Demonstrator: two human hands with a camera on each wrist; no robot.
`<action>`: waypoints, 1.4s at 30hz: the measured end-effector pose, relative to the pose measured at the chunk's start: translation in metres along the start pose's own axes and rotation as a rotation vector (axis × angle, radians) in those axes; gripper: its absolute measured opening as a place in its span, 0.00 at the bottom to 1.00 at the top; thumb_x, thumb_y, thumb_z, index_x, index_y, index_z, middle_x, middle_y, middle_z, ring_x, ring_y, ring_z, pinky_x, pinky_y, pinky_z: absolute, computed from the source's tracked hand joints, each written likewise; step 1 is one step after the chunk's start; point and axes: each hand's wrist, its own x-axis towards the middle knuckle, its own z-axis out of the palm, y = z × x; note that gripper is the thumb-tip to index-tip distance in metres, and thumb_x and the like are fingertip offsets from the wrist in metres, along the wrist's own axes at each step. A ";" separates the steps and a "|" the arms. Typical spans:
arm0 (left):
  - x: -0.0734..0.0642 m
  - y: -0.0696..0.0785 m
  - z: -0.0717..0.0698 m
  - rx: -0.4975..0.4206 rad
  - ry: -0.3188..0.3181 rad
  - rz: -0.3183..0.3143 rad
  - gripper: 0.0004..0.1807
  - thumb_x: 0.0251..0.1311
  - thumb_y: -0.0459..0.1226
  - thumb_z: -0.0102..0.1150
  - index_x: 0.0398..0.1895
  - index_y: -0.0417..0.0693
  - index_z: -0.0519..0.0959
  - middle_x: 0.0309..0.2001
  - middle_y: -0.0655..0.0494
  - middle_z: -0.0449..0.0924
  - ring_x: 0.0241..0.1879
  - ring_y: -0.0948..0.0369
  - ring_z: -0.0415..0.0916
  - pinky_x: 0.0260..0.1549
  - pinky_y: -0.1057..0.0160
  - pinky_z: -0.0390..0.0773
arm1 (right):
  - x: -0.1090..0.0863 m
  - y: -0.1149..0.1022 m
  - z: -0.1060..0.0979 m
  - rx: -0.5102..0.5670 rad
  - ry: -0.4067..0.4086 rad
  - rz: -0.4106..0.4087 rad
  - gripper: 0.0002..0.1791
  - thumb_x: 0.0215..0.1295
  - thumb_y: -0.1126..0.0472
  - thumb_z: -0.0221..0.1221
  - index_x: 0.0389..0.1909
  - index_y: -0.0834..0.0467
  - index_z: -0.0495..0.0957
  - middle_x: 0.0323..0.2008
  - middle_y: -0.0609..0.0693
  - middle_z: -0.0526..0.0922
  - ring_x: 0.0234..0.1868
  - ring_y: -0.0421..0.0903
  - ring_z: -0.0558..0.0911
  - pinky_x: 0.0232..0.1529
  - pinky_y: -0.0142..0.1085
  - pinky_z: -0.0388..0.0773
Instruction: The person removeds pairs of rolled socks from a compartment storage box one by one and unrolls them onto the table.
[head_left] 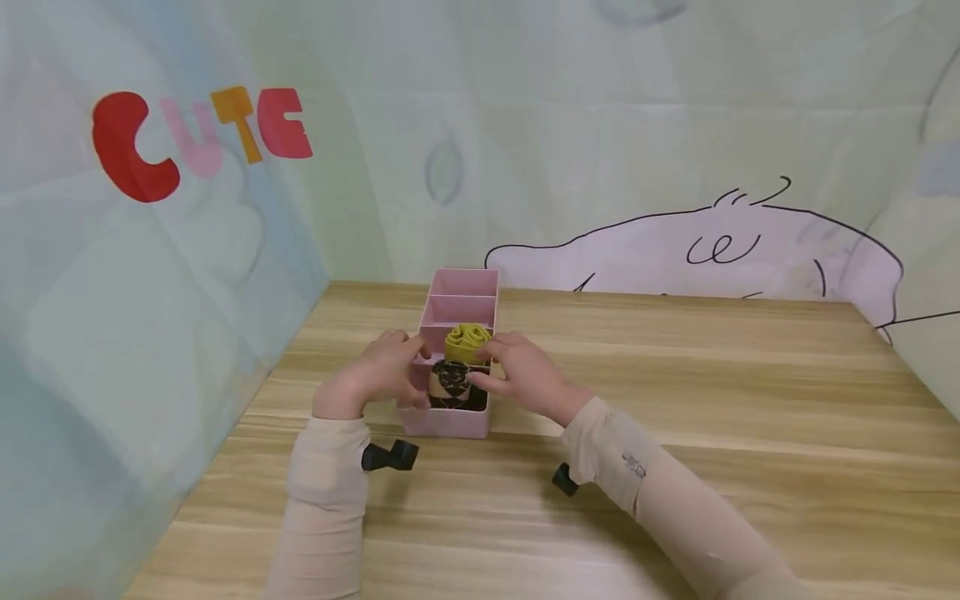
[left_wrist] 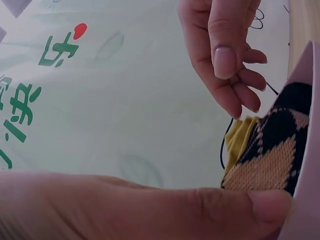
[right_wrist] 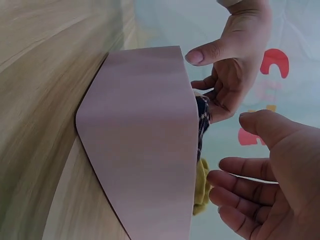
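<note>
A pink divided box [head_left: 448, 423] holds a rolled knit sock [head_left: 450, 379], dark with tan diamonds, in its nearest compartment. Behind it, a yellow rolled cloth [head_left: 467, 340] fills part of the following compartment. My left hand [head_left: 382, 371] is at the box's left side, fingers spread and bent over the rim. Its thumb [left_wrist: 235, 207] lies at the sock's edge in the left wrist view. On the other side, my right hand [head_left: 528, 375] hovers over the right rim with loosely bent fingers, close to both rolls. In the right wrist view its palm [right_wrist: 300, 175] shows nothing held.
Two more pink compartments [head_left: 461, 310] stand toward the back. The box rests on a wood-grain table [head_left: 712, 433]. A printed cloth backdrop [head_left: 637, 125] rises along the left and rear edges. A black wrist mount [head_left: 390, 456] sticks out from each sleeve.
</note>
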 end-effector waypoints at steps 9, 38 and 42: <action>0.000 -0.007 0.000 -0.003 -0.027 0.015 0.34 0.40 0.41 0.76 0.53 0.40 0.74 0.47 0.44 0.72 0.46 0.51 0.66 0.46 0.52 0.72 | 0.014 -0.014 0.011 -0.098 -0.064 0.060 0.29 0.61 0.39 0.59 0.50 0.60 0.80 0.47 0.53 0.82 0.51 0.49 0.78 0.59 0.42 0.73; 0.004 -0.005 -0.002 0.024 -0.061 0.004 0.30 0.40 0.42 0.75 0.49 0.41 0.76 0.45 0.46 0.74 0.45 0.51 0.69 0.46 0.53 0.72 | 0.024 -0.030 0.019 -0.261 -0.105 -0.005 0.32 0.58 0.37 0.61 0.51 0.58 0.72 0.44 0.52 0.81 0.45 0.46 0.80 0.49 0.37 0.79; 0.004 -0.005 -0.001 0.012 -0.058 0.001 0.30 0.40 0.42 0.76 0.49 0.42 0.76 0.44 0.47 0.74 0.44 0.52 0.69 0.45 0.54 0.72 | 0.024 -0.031 0.016 -0.251 -0.096 0.009 0.33 0.58 0.38 0.61 0.54 0.59 0.73 0.48 0.53 0.80 0.48 0.48 0.79 0.52 0.39 0.78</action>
